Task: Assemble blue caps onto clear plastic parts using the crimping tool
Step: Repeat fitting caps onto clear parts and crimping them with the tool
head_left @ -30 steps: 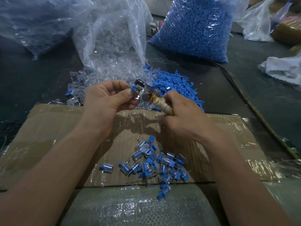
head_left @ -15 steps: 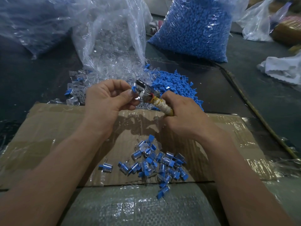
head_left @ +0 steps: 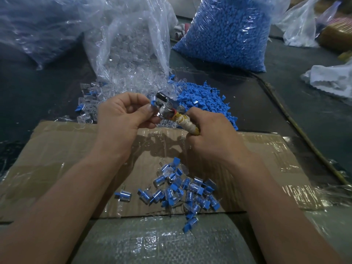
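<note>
A blue cap point(head_left: 153, 102) sits at the mouth of the crimping tool point(head_left: 167, 109). I hold both up in front of me, above the far edge of a cardboard sheet point(head_left: 57, 149). I cannot tell whether a clear part sits under the cap, because my thumb hides that spot.

My left hand point(head_left: 122, 115) pinches the piece between thumb and curled forefinger, tight against the tool's metal head. I judge this is to keep it lined up for the press. My right hand point(head_left: 211, 134) is wrapped round the tool's tape-bound handle point(head_left: 187, 123), fingers curled under and knuckles up, a grip that looks set for a squeeze. Both forearms reach in from the bottom corners and meet at the tool, wrists bent a little inward.

Below my hands, on the cardboard, lies a heap of finished pieces point(head_left: 182, 189), clear bodies with blue caps on. I judge I work above it so that each new one can drop there.

Just beyond the tool, loose blue caps point(head_left: 202, 96) spill over the dark table point(head_left: 266, 111) to the right and loose clear parts point(head_left: 123, 80) to the left. Both are near, likely for the next picks. Behind them stand a bag of clear parts point(head_left: 129, 44) and a full bag of blue caps point(head_left: 224, 31).
</note>
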